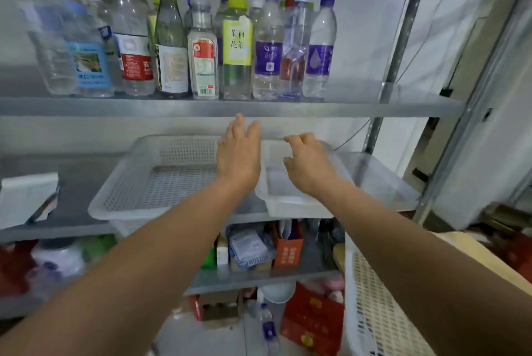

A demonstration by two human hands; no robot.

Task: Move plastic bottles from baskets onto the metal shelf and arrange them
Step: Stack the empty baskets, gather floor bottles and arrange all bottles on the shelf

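Several plastic bottles (236,47) stand upright in rows on the upper metal shelf (201,108), from the left end to about two thirds across. One shelf below sit an empty white perforated basket (138,183) and a smaller white tub (290,203). My left hand (239,157) hovers flat over the gap between them, fingers apart and pointing at the shelf edge, holding nothing. My right hand (309,165) is above the tub with fingers curled loosely, also holding nothing.
A clear plastic bin (383,180) sits right of the tub. A cream perforated basket (374,306) stands at lower right. Lower shelves hold boxes and packets (288,246). One small bottle (267,324) stands on the floor. Metal uprights (400,39) frame the right side.
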